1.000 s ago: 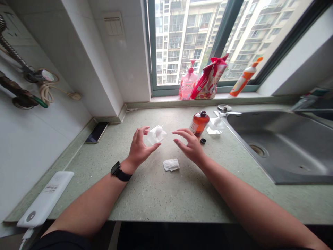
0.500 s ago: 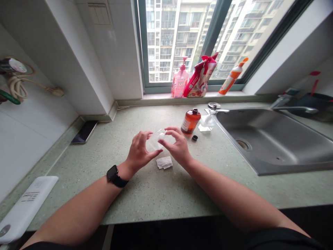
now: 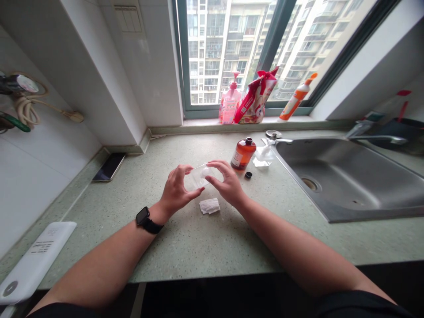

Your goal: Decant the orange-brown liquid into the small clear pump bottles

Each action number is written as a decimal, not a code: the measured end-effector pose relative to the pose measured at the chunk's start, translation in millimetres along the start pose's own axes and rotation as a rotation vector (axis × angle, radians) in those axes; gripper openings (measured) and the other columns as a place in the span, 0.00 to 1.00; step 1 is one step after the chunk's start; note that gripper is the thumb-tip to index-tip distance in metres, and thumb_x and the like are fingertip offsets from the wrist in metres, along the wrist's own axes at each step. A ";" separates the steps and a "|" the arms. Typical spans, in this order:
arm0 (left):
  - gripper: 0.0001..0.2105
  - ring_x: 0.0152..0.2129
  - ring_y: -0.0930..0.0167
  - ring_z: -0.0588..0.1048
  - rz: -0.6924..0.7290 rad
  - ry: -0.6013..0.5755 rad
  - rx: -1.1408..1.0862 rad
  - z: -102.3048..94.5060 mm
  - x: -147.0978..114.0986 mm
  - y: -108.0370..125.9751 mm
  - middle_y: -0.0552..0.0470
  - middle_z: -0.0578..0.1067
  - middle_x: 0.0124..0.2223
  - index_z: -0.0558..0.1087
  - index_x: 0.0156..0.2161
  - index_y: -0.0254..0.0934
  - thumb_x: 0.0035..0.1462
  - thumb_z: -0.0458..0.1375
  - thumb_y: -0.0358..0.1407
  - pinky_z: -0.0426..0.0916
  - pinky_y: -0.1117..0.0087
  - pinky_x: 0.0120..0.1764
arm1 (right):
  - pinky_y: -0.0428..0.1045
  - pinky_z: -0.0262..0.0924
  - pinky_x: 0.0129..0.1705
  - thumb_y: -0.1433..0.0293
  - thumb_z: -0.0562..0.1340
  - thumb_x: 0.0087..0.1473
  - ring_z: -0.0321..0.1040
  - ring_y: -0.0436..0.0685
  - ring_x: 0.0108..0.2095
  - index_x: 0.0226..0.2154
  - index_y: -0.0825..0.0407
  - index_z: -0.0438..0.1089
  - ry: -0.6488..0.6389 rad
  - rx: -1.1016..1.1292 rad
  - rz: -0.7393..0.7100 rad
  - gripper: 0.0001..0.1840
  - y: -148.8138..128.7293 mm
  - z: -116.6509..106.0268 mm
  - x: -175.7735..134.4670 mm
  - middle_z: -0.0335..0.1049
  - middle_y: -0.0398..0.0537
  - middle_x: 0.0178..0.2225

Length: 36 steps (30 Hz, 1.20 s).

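Both hands hold a clear, square-sided plastic bottle (image 3: 198, 176) just above the counter, with a rounded whitish part at its right end. My left hand (image 3: 180, 187) grips its left side, thumb below and fingers above. On the right side, my right hand (image 3: 227, 182) pinches the bottle near the rounded part. A folded white tissue (image 3: 210, 206) lies on the counter in front of them. Beyond my right hand stands an uncapped amber bottle (image 3: 243, 154) with dark liquid low inside. Its black cap (image 3: 248, 175) rests beside it. A clear and white pump piece (image 3: 263, 155) is farther right.
A steel sink (image 3: 351, 176) with a faucet is on the right. A phone (image 3: 109, 168) and a long white device (image 3: 38, 260) lie at left. A pink pump bottle (image 3: 229, 104), a red bag (image 3: 256, 101) and an orange bottle (image 3: 298, 99) line the windowsill.
The clear bottle has turned slightly between my hands. My right thumb has shifted a little up and to the right along it; the counter items stay put.
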<state>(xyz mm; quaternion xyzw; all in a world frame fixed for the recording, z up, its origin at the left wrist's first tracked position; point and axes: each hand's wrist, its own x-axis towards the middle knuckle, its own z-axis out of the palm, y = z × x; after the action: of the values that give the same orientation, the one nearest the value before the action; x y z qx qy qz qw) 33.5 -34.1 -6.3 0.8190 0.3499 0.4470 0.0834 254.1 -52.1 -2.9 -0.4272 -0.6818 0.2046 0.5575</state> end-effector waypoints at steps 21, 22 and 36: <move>0.35 0.50 0.56 0.81 0.001 0.017 -0.027 -2.7 0.6 -2.2 0.42 0.77 0.56 0.62 0.62 0.44 0.56 0.73 0.48 0.74 0.48 0.57 | 0.68 0.61 0.68 0.58 0.70 0.61 0.66 0.66 0.64 0.45 0.43 0.78 0.025 -0.050 0.000 0.11 -0.4 3.2 -4.0 0.71 0.54 0.60; 0.35 0.50 0.56 0.81 0.008 0.010 -0.028 -2.6 0.4 -1.8 0.42 0.77 0.56 0.62 0.62 0.44 0.56 0.73 0.48 0.74 0.48 0.57 | 0.68 0.61 0.68 0.58 0.70 0.60 0.65 0.67 0.65 0.46 0.43 0.78 0.002 -0.050 -0.002 0.13 -1.5 3.9 -4.3 0.70 0.54 0.61; 0.36 0.49 0.56 0.81 0.015 0.007 -0.020 -4.6 1.4 -3.9 0.42 0.78 0.56 0.62 0.63 0.44 0.56 0.73 0.49 0.75 0.48 0.55 | 0.68 0.60 0.69 0.58 0.70 0.60 0.66 0.65 0.65 0.46 0.41 0.80 0.009 -0.025 0.002 0.12 4.1 1.5 -4.0 0.71 0.52 0.61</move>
<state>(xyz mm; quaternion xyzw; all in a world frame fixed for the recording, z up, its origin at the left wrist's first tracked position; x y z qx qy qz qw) 28.4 -31.1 -4.4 0.8191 0.3396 0.4540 0.0870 254.2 -52.8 -8.8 -0.4359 -0.6813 0.1948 0.5549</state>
